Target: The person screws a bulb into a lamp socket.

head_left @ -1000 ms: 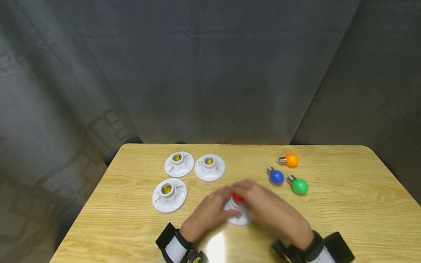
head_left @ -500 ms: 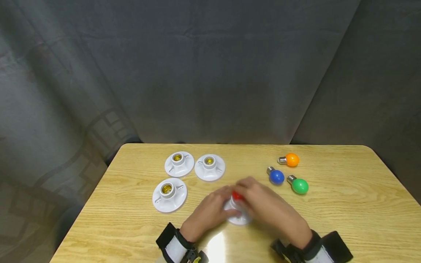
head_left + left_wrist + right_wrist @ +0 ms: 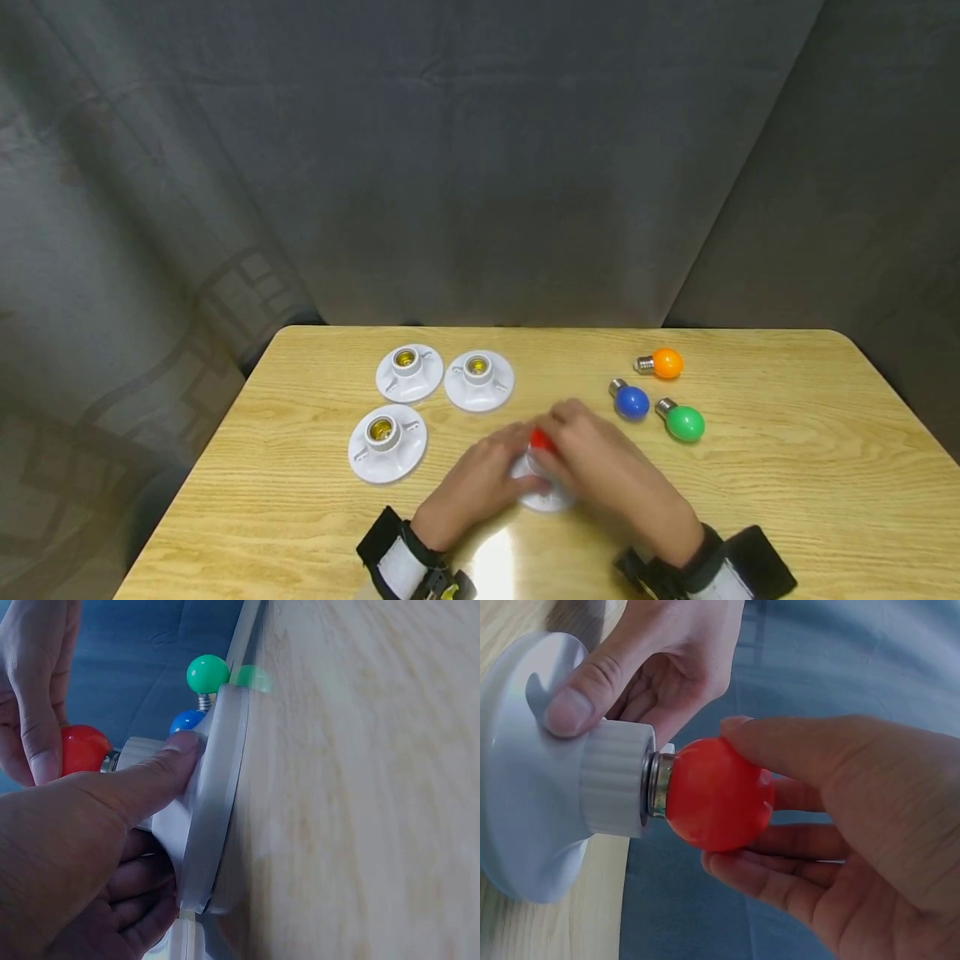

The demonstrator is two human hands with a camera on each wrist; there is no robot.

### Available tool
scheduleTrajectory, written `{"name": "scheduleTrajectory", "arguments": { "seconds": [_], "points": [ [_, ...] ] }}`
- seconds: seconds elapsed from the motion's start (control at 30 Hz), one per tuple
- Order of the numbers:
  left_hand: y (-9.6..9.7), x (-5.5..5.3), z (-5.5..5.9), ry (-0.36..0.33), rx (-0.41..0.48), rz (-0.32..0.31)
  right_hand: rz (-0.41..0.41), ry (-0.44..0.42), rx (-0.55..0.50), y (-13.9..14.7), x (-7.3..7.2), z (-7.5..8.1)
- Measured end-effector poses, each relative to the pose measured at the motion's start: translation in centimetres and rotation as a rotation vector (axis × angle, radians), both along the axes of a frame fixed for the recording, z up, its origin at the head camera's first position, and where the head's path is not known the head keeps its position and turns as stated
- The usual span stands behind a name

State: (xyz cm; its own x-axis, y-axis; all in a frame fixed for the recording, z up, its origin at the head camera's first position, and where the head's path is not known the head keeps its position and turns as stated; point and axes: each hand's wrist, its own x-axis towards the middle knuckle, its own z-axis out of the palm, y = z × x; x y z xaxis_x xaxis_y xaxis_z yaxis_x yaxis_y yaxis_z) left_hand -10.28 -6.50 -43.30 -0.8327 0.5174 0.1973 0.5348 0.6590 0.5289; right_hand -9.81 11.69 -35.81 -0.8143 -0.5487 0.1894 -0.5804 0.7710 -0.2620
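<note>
A red light bulb (image 3: 718, 796) stands with its metal screw base partly inside the collar of a white lamp holder (image 3: 536, 772); some thread still shows above the rim. My right hand (image 3: 600, 467) pinches the red bulb's globe between thumb and fingers. My left hand (image 3: 483, 475) grips the lamp holder, its thumb pressing the sloped base beside the collar and its fingers round the far side. In the left wrist view the holder's round base (image 3: 217, 802) sits against the wooden table (image 3: 360, 787).
Three more white lamp holders, a back left one (image 3: 408, 375), a back middle one (image 3: 478, 383) and a front left one (image 3: 387, 446), have vacant sockets. To the right lie an orange bulb (image 3: 666, 363), a blue bulb (image 3: 632, 403) and a green bulb (image 3: 684, 423). A grey curtain (image 3: 480, 167) hangs behind.
My right hand and wrist have shifted slightly left and turned a little about the red bulb. My left hand and the lamp holder stay in place.
</note>
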Motion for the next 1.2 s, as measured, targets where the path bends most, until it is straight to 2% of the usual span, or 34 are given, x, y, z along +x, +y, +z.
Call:
{"name": "scheduleTrajectory", "arguments": {
  "seconds": [0.2,0.7,0.93,1.2],
  "points": [
    [0.1,-0.1,0.0,0.006,-0.003,-0.003,-0.051,0.011,0.006,-0.3,-0.1,-0.2],
    [0.2,-0.1,0.0,-0.002,-0.018,0.010,-0.106,0.133,-0.042,-0.9,-0.1,-0.9],
    [0.1,0.0,-0.1,-0.010,-0.013,0.015,-0.149,0.078,-0.044,-1.1,-0.1,-0.9],
    [0.0,0.0,-0.1,-0.009,-0.011,0.017,-0.158,0.003,0.017,-0.9,0.1,-0.2]
  ]
}}
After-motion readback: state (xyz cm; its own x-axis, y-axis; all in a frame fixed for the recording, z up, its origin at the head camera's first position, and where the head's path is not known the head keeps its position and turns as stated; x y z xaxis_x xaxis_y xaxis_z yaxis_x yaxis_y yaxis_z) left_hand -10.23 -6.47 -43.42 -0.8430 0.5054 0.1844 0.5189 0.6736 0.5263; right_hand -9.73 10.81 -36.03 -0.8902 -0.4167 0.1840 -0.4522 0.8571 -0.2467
